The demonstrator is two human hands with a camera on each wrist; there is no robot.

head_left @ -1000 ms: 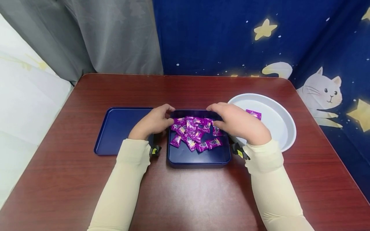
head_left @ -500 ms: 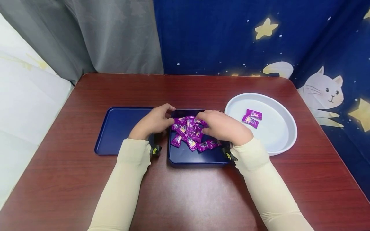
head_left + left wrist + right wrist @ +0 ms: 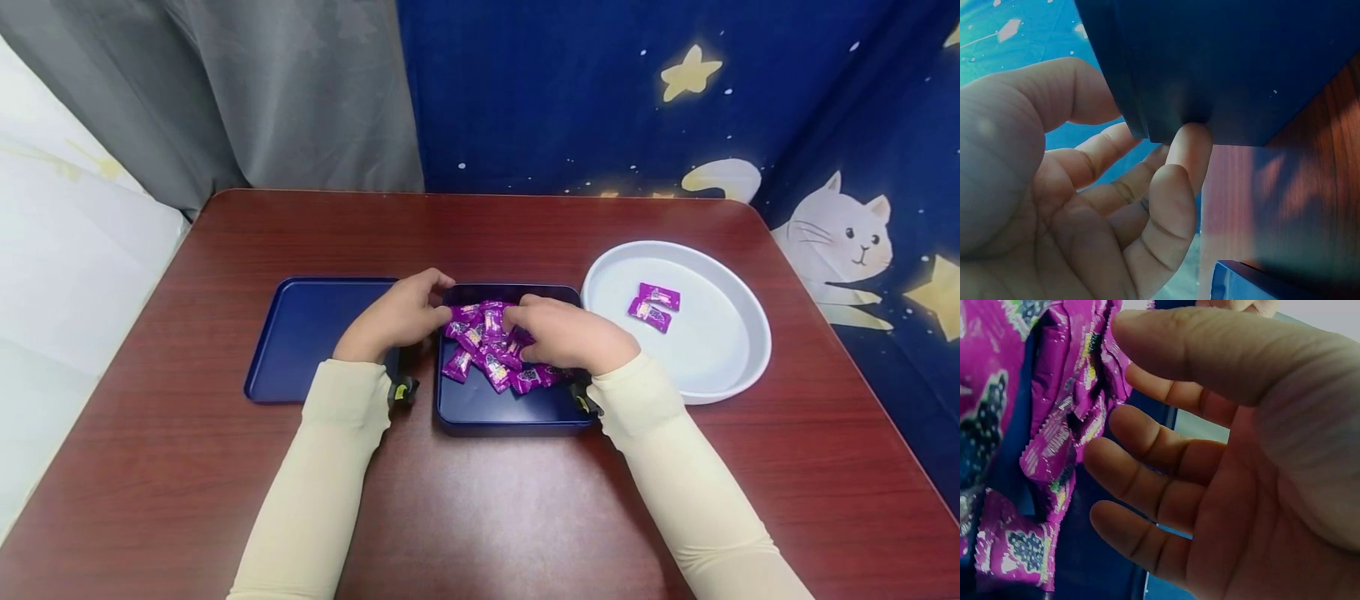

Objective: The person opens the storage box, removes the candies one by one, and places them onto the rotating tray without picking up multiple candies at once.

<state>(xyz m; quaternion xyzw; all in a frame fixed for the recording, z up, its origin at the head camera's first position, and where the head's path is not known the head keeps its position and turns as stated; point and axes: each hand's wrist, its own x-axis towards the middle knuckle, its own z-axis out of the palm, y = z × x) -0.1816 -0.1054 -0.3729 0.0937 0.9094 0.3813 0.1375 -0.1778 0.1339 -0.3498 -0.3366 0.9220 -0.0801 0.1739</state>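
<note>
A dark blue rectangular box [image 3: 517, 408] holds several purple-wrapped candies [image 3: 480, 337] with a dark grape-like picture on the wrappers. At its left rim my left hand [image 3: 397, 317] holds the box, thumb at the edge and fingertips on the outer wall [image 3: 1235, 94]. My right hand [image 3: 573, 333] reaches over the right side, fingers down at the pile. In the right wrist view its thumb and index tips are at the wrappers [image 3: 1054, 444], the other fingers loosely bent, with no candy plainly between them. The hand hides part of the pile.
On the right a round white tray [image 3: 720, 367] bears two purple candies [image 3: 651, 315]. A flat blue lid [image 3: 322, 333] lies left of the box, partly behind the left hand. Everything stands on a reddish-brown wooden table [image 3: 480, 517], with curtains behind it.
My right hand has moved left, from the box's right rim in over the candies. A second candy on the white tray now shows, no longer covered by the hand. The left hand stays put.
</note>
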